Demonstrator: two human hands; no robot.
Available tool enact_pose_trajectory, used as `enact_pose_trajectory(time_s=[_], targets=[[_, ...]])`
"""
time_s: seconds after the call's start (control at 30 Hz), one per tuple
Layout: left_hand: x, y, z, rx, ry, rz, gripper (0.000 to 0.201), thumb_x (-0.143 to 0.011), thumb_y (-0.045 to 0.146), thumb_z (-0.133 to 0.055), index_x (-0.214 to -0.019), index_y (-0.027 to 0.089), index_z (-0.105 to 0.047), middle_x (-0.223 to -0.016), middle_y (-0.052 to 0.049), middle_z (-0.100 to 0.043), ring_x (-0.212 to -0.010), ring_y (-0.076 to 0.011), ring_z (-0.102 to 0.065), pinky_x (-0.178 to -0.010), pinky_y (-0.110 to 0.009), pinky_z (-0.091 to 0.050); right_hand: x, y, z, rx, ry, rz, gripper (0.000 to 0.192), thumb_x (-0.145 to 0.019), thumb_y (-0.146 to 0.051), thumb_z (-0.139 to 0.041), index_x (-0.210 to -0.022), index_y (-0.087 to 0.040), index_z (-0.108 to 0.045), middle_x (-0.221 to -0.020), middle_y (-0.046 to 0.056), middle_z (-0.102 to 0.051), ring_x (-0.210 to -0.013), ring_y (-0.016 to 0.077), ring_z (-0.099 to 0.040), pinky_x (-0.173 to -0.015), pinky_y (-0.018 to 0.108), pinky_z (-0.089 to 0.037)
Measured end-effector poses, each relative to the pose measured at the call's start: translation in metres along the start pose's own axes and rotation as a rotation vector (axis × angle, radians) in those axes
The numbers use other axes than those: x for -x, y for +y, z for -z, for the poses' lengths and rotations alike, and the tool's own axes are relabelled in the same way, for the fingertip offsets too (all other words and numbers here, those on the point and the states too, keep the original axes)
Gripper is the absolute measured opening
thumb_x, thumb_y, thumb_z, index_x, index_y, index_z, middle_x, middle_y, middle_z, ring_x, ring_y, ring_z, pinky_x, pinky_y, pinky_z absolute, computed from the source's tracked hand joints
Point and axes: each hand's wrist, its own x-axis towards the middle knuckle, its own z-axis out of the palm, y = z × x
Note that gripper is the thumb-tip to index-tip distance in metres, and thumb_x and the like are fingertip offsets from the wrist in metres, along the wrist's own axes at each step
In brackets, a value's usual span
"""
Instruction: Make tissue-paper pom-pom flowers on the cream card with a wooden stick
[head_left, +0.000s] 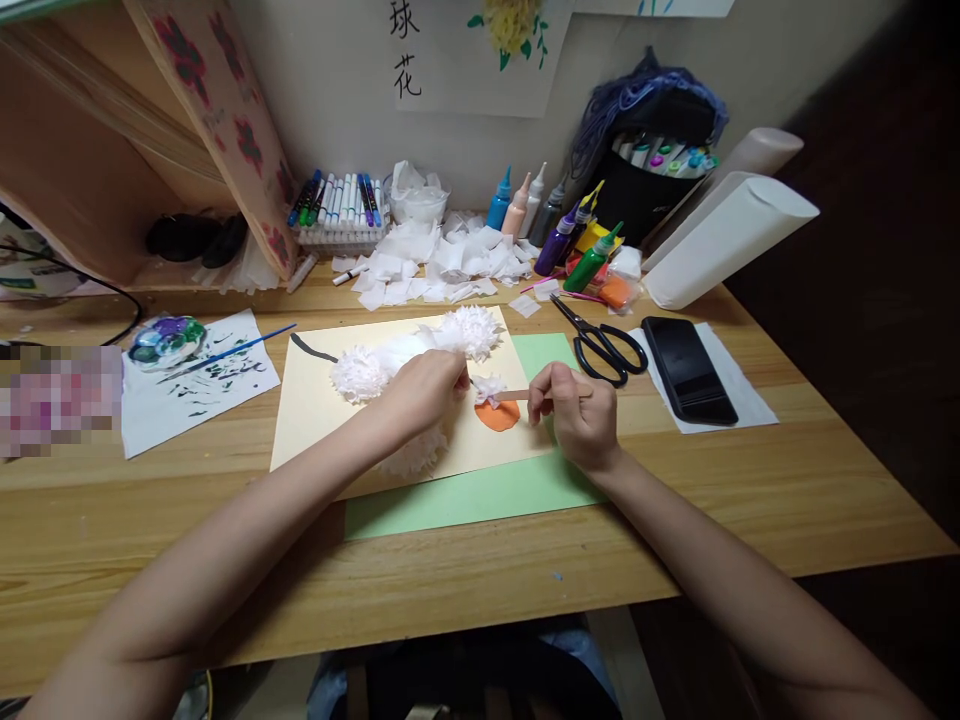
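My right hand is closed around a thin light-brown wooden stick, whose tip meets a small crumpled piece of white tissue paper. Right under that lies an orange paper disc. My left hand has its fingers pinched together just left of the tissue piece; what they hold is hidden. Fluffy white tissue pompoms sit on the cream paper sheet, partly covered by my left hand and forearm. A black painted line runs along its upper left. Beneath it rests a green sheet.
Black-handled scissors and a phone lie to the right. Behind are torn white tissue squares, paint bottles and markers. At left, a blue paintbrush rests on paint-marked paper beside a palette.
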Motion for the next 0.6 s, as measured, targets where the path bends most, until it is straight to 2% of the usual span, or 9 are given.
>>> enact_pose_trajectory(time_s=[0.17,0.37,0.5,0.6], targets=[[-0.0011,-0.0018,-0.0009,0.009,-0.006,0.009,0.018,-0.075,0.011,-0.049,-0.080,0.016,-0.065,-0.084,-0.007,-0.069,-0.073,-0.0182,-0.060,-0.062,-0.028,-0.040,0.0038,-0.0015,0.0040,-0.064,0.075,0.107,0.049,-0.097,-0.030,-0.031,-0.052,-0.020,-0.048,-0.047,-0.001,-0.052,-0.045,0.0105,-0.046,-0.048,0.027,-0.037],[-0.0019,-0.0011,-0.0008,0.022,-0.007,0.019,0.016,-0.075,0.013,-0.051,-0.080,0.016,-0.065,-0.084,-0.007,-0.069,-0.076,-0.0187,-0.061,-0.064,-0.028,-0.042,0.0016,-0.0010,0.0031,-0.022,-0.045,0.219,0.046,-0.096,-0.027,-0.031,-0.054,-0.021,-0.048,-0.048,0.001,-0.053,-0.047,0.0122,-0.047,-0.049,0.028,-0.038],[-0.0014,0.0011,0.0018,0.036,-0.020,0.024,0.016,-0.076,0.013,-0.052,-0.083,0.015,-0.066,-0.085,-0.007,-0.070,-0.077,-0.0190,-0.062,-0.066,-0.028,-0.043,0.0003,0.0000,0.0017,0.029,-0.052,0.197,0.046,-0.096,-0.027,-0.031,-0.055,-0.021,-0.050,-0.048,0.001,-0.053,-0.048,0.0121,-0.049,-0.050,0.028,-0.040],[-0.0017,0.0020,0.0032,0.024,-0.028,0.029,0.016,-0.077,0.014,-0.052,-0.083,0.015,-0.066,-0.085,-0.008,-0.070,-0.076,-0.0191,-0.062,-0.065,-0.028,-0.042,-0.0013,-0.0005,0.0003,0.047,-0.015,0.084,0.048,-0.097,-0.031,-0.030,-0.055,-0.020,-0.051,-0.048,0.000,-0.054,-0.046,0.0110,-0.049,-0.050,0.027,-0.042]])
